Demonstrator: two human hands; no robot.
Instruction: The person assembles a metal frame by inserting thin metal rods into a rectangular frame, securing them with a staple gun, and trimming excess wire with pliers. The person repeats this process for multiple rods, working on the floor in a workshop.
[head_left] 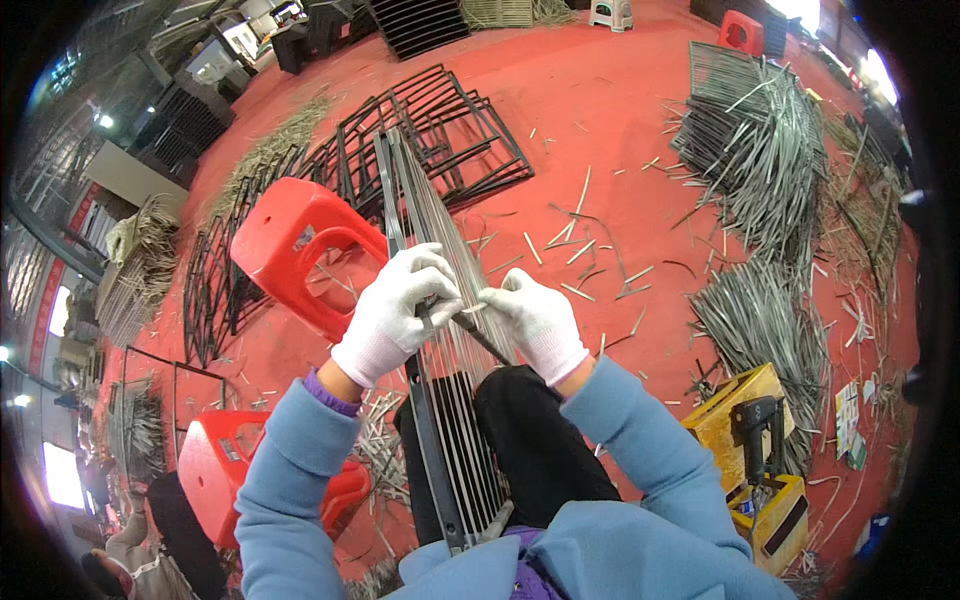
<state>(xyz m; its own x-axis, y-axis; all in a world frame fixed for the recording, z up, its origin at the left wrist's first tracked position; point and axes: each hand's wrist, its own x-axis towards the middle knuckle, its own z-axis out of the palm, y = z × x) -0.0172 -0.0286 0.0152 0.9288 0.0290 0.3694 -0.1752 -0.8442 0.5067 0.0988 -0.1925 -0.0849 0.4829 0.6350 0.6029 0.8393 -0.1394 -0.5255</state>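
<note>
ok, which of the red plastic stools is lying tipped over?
The red stool just left of the left hand, tipped so its cut-out side faces up. The stool at lower left and the small one at the top right stand upright.

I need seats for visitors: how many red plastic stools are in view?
3: one tipped beside the left hand at, one by the left elbow, one far off, top right. Others may be hidden.

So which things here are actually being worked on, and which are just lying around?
In use:
- left hand and right hand, both in white gloves, fingers pinching strips
- dark metal frame strung with pale strips, across the lap

Lying about:
- red stool
- stacked dark frames
- strip bundles
- yellow crate
</note>
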